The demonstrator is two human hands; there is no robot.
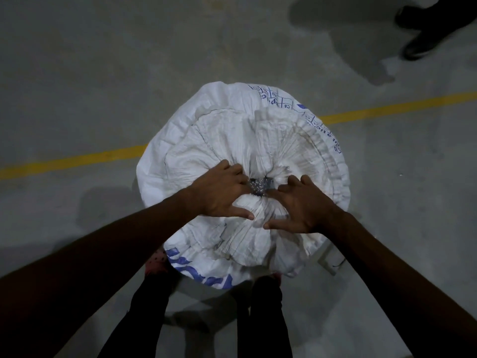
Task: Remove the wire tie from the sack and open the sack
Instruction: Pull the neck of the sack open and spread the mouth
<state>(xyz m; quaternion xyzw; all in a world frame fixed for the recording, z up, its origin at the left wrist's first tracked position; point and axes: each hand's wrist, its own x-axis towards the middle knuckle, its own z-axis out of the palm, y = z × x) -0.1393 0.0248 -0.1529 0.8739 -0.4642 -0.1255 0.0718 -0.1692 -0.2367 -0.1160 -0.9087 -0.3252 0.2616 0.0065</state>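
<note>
White woven sack [232,140] with blue print, standing upright on the grey concrete floor [77,73], seen from directly above. Mouth gathered into radiating pleats toward one puckered centre. Small opening [259,187] at that centre, showing dark, glinting contents; too small and dim to identify. No wire tie discernible anywhere on the pleats or floor; judged already off, or hidden under the fingers.

Left hand [219,195] on the left side of the opening, fingers hooked into the gathered fabric at its edge, thumb splayed toward the near side. Right hand [304,205] on the right side, fingers curled onto the pleats at the opposite edge, thumb likewise splayed near. Each grip pressed on or pinching fabric; full closure on the cloth not confirmable.

Key relation: opening directly between the two hands, roughly equidistant, both touching its rim. Widening judged to call for an outward pull, left and right, along the line joining the hands.

Yellow floor line [77,158] behind the sack. Another person's shoe [423,42] at far right.
</note>
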